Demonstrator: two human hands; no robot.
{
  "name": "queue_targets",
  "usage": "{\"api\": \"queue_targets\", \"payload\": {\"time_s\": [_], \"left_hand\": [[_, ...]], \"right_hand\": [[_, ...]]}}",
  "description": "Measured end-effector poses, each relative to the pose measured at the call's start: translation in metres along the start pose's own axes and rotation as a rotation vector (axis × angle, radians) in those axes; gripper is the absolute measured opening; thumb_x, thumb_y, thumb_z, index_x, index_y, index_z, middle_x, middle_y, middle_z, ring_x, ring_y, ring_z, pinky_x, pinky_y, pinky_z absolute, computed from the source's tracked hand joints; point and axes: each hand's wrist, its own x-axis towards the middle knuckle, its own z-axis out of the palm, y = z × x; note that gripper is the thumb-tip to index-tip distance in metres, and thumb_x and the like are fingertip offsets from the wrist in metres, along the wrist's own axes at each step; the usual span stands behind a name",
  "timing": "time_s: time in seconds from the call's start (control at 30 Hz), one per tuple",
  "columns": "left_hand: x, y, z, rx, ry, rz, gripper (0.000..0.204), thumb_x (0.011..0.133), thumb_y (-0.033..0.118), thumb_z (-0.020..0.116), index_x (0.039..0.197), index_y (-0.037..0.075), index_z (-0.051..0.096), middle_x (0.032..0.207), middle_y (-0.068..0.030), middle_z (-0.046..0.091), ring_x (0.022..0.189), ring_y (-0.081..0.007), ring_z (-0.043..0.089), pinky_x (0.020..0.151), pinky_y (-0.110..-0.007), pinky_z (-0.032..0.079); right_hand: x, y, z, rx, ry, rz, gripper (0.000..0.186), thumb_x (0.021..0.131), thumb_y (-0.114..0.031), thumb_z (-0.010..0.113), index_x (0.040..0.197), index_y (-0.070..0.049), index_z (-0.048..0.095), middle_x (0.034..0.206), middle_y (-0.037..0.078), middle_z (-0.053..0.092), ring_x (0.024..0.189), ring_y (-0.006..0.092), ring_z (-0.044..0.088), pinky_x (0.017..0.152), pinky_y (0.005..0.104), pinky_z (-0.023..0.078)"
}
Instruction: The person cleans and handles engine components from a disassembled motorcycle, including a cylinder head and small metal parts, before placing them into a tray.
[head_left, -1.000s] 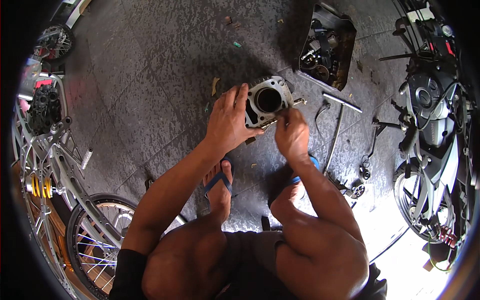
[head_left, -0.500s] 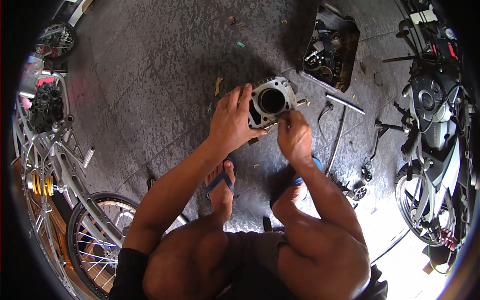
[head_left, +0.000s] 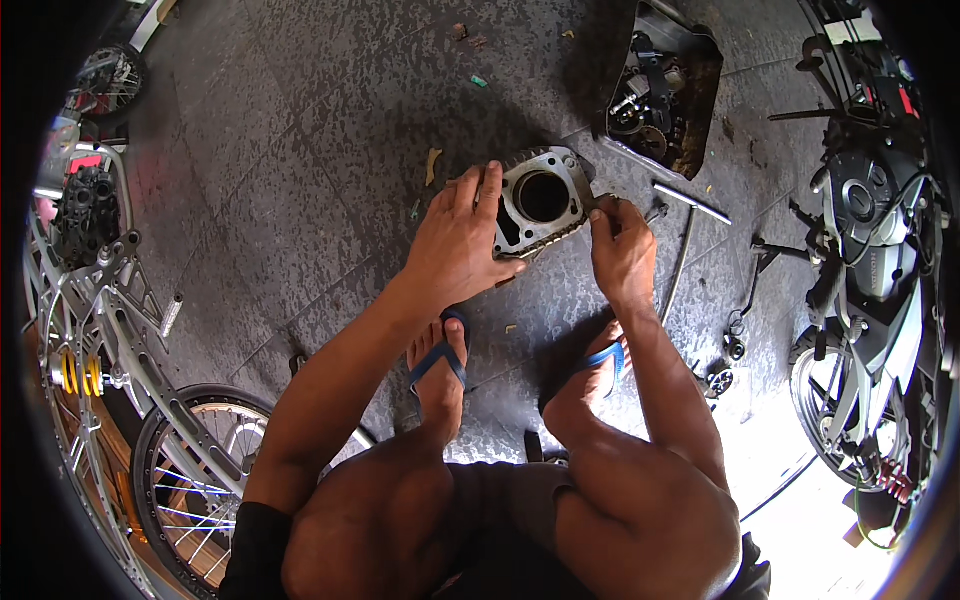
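A grey metal engine cylinder (head_left: 573, 180) with a round dark bore and finned sides stands on the floor in front of my feet, its flat face up. My left hand (head_left: 455, 235) is closed round its left side, fingers along the far left edge and thumb at the near left corner. At the cylinder's right corner is my right hand (head_left: 625, 250), with thumb and fingers pinched together. Whatever sits between those fingertips is hidden, and I cannot tell whether they grip the small fitting on that side.
A dark open bin (head_left: 690, 110) of engine parts lies at the far right. Nearer are a T-handle wrench (head_left: 688, 235) and loose parts (head_left: 720, 380). A motorcycle (head_left: 870, 230) stands at right; a bare frame (head_left: 125, 320) and spoked wheel (head_left: 205, 490) stand at left.
My right hand has moved right and slightly up, from the cylinder's near edge to its right corner, over the small fitting seen there before. My left hand still holds the cylinder, which has turned slightly.
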Motion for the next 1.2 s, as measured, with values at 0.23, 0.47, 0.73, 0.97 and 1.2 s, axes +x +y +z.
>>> {"api": "queue_targets", "payload": {"time_s": [0.23,0.47,0.73,0.97,1.2], "left_hand": [[0.002,-0.004,0.003,0.006,-0.019,0.022,0.112,0.072,0.029,0.092,0.156,-0.006,0.027,0.149,-0.0252,0.041,0.139,-0.0419,0.046,0.117,-0.049,0.04],[0.001,-0.004,0.002,0.021,0.014,0.029,0.111,0.071,0.03,0.093,0.155,-0.005,0.029,0.147,-0.026,0.044,0.134,-0.0421,0.049,0.114,-0.048,0.042],[0.002,-0.003,0.003,0.015,0.023,0.038,0.111,0.072,0.029,0.092,0.156,-0.004,0.028,0.148,-0.0251,0.043,0.135,-0.0442,0.049,0.113,-0.049,0.044],[0.001,-0.005,0.003,-0.028,0.046,0.03,0.111,0.07,0.03,0.093,0.156,-0.003,0.03,0.147,-0.0242,0.045,0.133,-0.0445,0.05,0.112,-0.049,0.045],[0.001,-0.006,0.003,-0.017,0.064,0.039,0.112,0.068,0.031,0.093,0.155,-0.003,0.032,0.144,-0.0226,0.047,0.133,-0.0412,0.051,0.112,-0.049,0.044]], "right_hand": [[0.005,0.0,-0.001,-0.031,-0.064,-0.105,0.016,0.094,-0.011,0.064,0.099,0.003,0.067,0.098,0.024,0.069,0.09,0.0439,0.068,0.082,0.0489,0.053],[-0.015,-0.006,0.017,-0.015,0.003,-0.029,0.006,0.094,-0.007,0.061,0.092,-0.001,0.063,0.088,0.023,0.067,0.083,0.0453,0.066,0.075,0.053,0.053],[-0.01,-0.005,0.021,-0.141,0.104,-0.164,0.005,0.091,-0.004,0.062,0.091,0.0,0.065,0.084,0.022,0.067,0.075,0.0413,0.067,0.067,0.0486,0.055],[-0.021,-0.007,0.027,-0.063,0.029,-0.142,0.006,0.09,-0.004,0.064,0.096,0.0,0.065,0.089,0.022,0.068,0.083,0.0424,0.068,0.075,0.0485,0.054],[-0.033,-0.014,0.039,-0.148,-0.013,-0.281,0.007,0.088,-0.007,0.065,0.091,-0.002,0.062,0.09,0.02,0.064,0.085,0.0433,0.064,0.078,0.0521,0.05]]}}
